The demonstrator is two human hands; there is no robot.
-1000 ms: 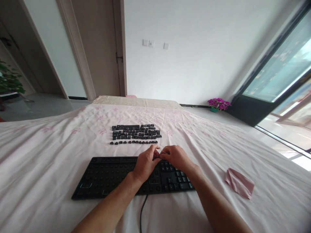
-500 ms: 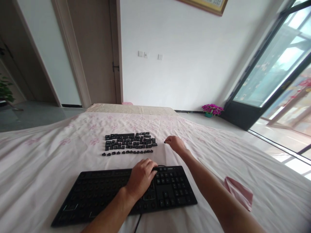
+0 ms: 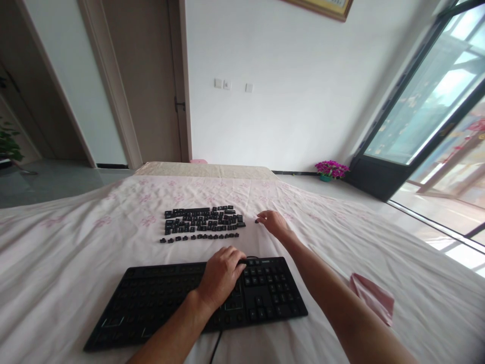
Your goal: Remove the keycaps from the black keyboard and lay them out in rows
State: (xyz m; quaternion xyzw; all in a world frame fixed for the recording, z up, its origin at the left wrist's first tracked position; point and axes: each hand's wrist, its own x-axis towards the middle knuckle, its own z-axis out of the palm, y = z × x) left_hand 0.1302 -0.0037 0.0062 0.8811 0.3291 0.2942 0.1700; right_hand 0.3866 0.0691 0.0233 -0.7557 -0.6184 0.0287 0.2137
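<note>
Trailing from the near edge of the black keyboard [image 3: 260, 291], a thin cable [image 3: 215, 348] runs down toward the person. The keyboard lies on a pale, flower-printed sheet [image 3: 125, 242]; its left stretch shows bare key sockets, while the number pad [image 3: 271, 277] at its right end carries its caps. To the right of the keyboard, past the right forearm, lies a folded pink cloth [image 3: 373, 297]. The left hand [image 3: 223, 275] rests over the keyboard's far edge, just left of the number pad, fingers bent and close together; whether they grip or merely press I cannot tell. Just beyond the keyboard runs a row of small black keycaps [image 3: 205, 236], and behind that, farther from the keyboard, a thicker cluster of keycaps [image 3: 204, 222] topped by a long bar-shaped one [image 3: 197, 210]. Beyond the keyboard's right part, the right hand [image 3: 258, 219] has its fingers narrowed at a single small keycap [image 3: 256, 221]; I cannot tell whether it is pinched or lies on the sheet. Far beyond the keyboard, to its right, stand magenta potted flowers [image 3: 332, 170], and straight beyond it rises a white wall [image 3: 265, 126].
</note>
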